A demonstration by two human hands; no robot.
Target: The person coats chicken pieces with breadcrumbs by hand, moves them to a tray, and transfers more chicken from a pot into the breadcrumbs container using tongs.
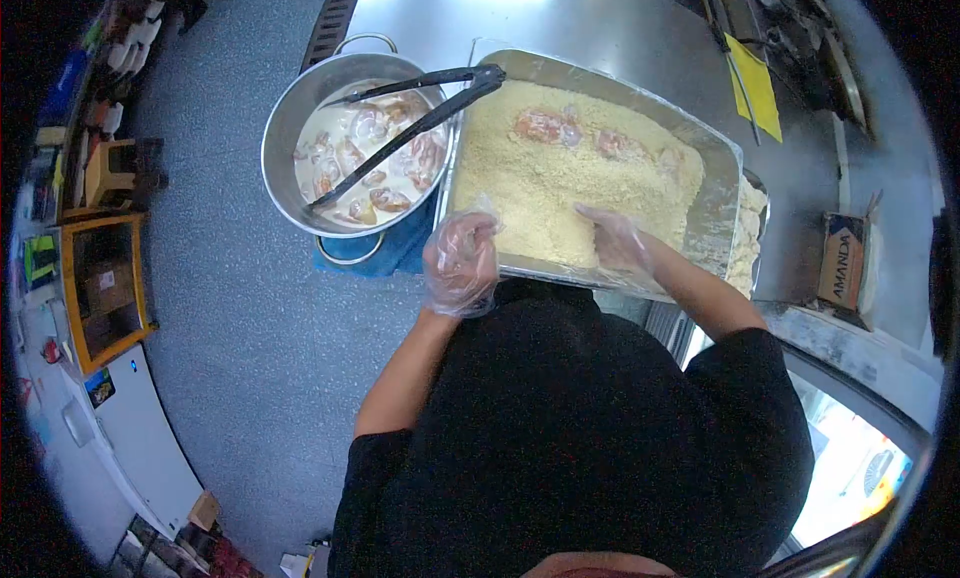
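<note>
A metal tray (722,210) holds pale yellow breading flour (560,193). Raw chicken pieces (547,126) lie part-coated along its far side. My right hand (618,240), in a clear plastic glove, is at the tray's near side with its thumb apart and its fingers against the flour. My left hand (462,260), gloved too, is curled closed by the tray's near left corner; what it holds, if anything, is hidden. Left of the tray, a round metal pot (275,173) contains chicken in white liquid. Black tongs (405,138) lie across the pot, their joined end over the tray's corner.
The tray rests on a steel counter (600,23). A blue cloth (375,253) is under the pot. To the right are a tub of flour (750,238), a cardboard box (842,263) and a yellow card (752,88). A white fridge (140,438) stands at lower left.
</note>
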